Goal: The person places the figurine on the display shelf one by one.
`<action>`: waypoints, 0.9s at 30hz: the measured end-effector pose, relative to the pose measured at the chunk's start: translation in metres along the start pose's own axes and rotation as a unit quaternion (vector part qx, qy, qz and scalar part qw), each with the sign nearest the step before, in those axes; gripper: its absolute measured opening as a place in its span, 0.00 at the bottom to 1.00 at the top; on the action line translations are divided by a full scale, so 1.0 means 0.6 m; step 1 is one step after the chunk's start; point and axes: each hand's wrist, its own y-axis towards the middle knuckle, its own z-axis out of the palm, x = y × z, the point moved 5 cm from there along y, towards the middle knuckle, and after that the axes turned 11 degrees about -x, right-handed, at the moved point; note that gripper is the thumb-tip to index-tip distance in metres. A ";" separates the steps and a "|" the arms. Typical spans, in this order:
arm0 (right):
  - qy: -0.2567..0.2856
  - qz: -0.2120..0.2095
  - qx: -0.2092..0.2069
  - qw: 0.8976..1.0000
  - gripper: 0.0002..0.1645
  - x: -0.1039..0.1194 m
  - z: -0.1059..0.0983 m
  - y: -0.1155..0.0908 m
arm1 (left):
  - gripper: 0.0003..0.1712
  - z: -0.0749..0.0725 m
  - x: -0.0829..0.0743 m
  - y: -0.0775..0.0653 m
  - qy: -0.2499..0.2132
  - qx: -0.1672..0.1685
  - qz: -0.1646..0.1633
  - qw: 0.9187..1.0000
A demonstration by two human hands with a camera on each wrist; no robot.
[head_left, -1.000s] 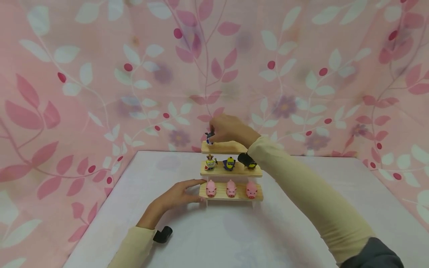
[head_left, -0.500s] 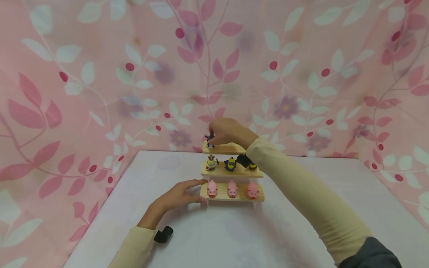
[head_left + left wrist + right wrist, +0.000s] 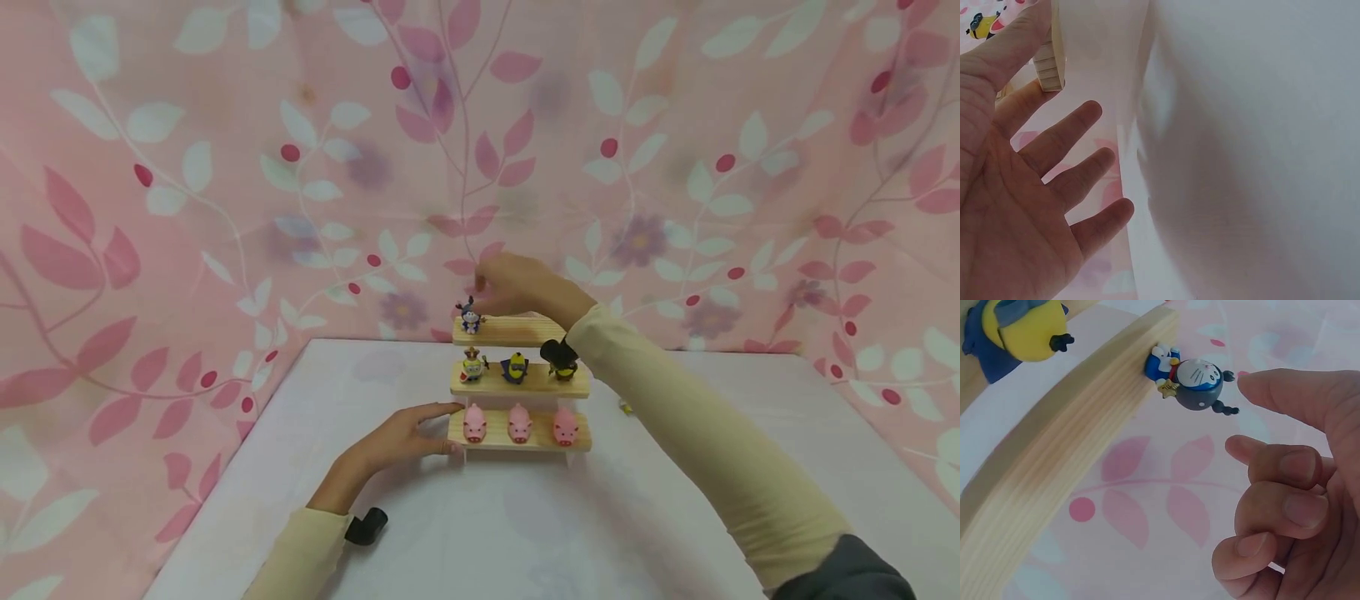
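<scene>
A three-tier wooden display stand (image 3: 525,385) stands on the table. My left hand (image 3: 397,437) holds the left end of its lowest tier between thumb and index finger; in the left wrist view the other fingers (image 3: 1085,181) are spread. On the top tier's left end sits a blue-and-white cat figurine (image 3: 1191,381) with a dark head and pigtails. My right hand (image 3: 517,283) is just beside it, thumb and index finger apart and holding nothing. Three yellow minion figurines (image 3: 515,367) stand on the middle tier, the right one partly covered by the wrist camera. Three pink pigs (image 3: 518,424) line the lowest tier.
A small yellowish object (image 3: 626,407) lies on the white tabletop (image 3: 510,533) right of the stand, partly behind the right sleeve (image 3: 690,442). A pink leaf-patterned cloth (image 3: 225,167) hangs behind the table.
My right fingers have let go of the cat figurine and drawn slightly up and right, leaving it on the top tier. The small yellowish object has come into view. My left hand stays in place.
</scene>
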 end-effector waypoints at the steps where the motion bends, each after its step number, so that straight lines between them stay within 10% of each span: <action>1: 0.000 0.002 -0.003 1.000 0.21 -0.003 -0.002 -0.004 | 0.38 0.000 0.001 0.001 0.000 0.000 0.001 1.000; 27: -0.006 -0.041 -0.076 0.996 0.20 0.001 -0.036 -0.143 | 0.37 -0.002 0.007 0.001 0.011 -0.005 0.014 1.000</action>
